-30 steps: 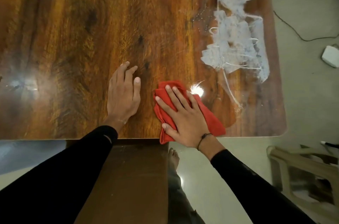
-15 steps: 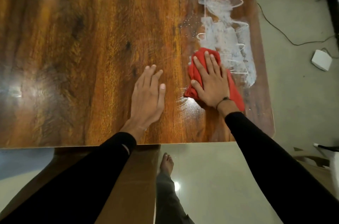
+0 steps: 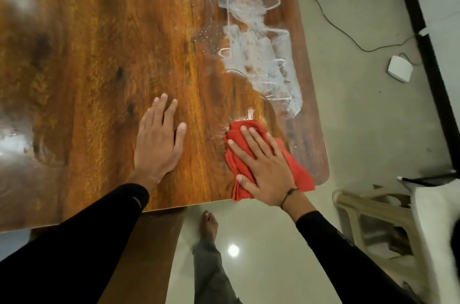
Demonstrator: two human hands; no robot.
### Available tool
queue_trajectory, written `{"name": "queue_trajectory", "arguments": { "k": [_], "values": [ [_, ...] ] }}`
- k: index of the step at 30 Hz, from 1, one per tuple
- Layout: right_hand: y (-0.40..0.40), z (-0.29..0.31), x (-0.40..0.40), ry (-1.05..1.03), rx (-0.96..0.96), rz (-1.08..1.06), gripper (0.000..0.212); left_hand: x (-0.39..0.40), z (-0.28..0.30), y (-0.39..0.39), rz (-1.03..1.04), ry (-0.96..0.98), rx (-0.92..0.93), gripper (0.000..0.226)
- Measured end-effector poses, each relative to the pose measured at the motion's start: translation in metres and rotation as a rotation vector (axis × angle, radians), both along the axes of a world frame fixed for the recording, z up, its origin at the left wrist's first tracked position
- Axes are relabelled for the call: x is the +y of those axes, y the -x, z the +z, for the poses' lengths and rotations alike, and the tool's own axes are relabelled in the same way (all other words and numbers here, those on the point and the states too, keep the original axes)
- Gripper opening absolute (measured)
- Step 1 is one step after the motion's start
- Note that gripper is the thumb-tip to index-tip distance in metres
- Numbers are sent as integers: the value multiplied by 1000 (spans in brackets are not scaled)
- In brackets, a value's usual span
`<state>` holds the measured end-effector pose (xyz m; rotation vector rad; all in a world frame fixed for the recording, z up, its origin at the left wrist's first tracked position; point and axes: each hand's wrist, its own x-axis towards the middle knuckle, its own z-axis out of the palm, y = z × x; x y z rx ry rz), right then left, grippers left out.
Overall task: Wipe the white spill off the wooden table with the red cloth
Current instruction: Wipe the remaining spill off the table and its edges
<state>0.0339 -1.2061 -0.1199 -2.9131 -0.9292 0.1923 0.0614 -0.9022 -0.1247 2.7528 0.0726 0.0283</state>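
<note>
A white spill [image 3: 258, 54] smears the right part of the glossy wooden table [image 3: 99, 54], with thin white streaks around it. The crumpled red cloth [image 3: 298, 174] lies at the table's near right corner, just below the spill's lower end. My right hand [image 3: 263, 164] presses flat on the cloth with straight, spread fingers. To its left, my left hand [image 3: 159, 141] rests flat on the bare wood, fingers straight, holding nothing.
The table's near edge runs just below both hands, its right edge close to the cloth. On the tiled floor to the right lie a white box [image 3: 399, 68] with a cable and a beige plastic stool [image 3: 373, 224]. My bare foot [image 3: 209, 226] stands below the table edge.
My right hand has dragged the cloth back from the spill's lower part toward the near right corner. The lower left of the spill looks wiped. My left hand stayed flat on the wood.
</note>
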Motion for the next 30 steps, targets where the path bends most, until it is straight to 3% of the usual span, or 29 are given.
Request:
{"name": "queue_trajectory", "arguments": {
  "k": [6,11,13,16,21,26,30],
  "values": [
    [-47,0,-62,19,-24,-343,82,-3,5,1,-11,-26,24,67],
    [-80,0,-3,1,-33,-801,84,-5,8,1,-14,-68,35,69],
    [-78,0,28,-20,-34,-779,84,-6,8,2,-15,-70,35,70],
    [-56,-3,50,-58,-43,-516,84,-7,10,1,-4,-80,33,71],
    [-8,-8,8,-65,-24,-239,85,-7,13,-1,-11,-68,42,74],
    [-13,-1,-73,14,-29,-403,84,-7,10,-1,-13,-54,46,73],
    [-58,2,-81,-10,-17,-545,84,-7,11,-2,0,-55,50,72]
  ]
}}
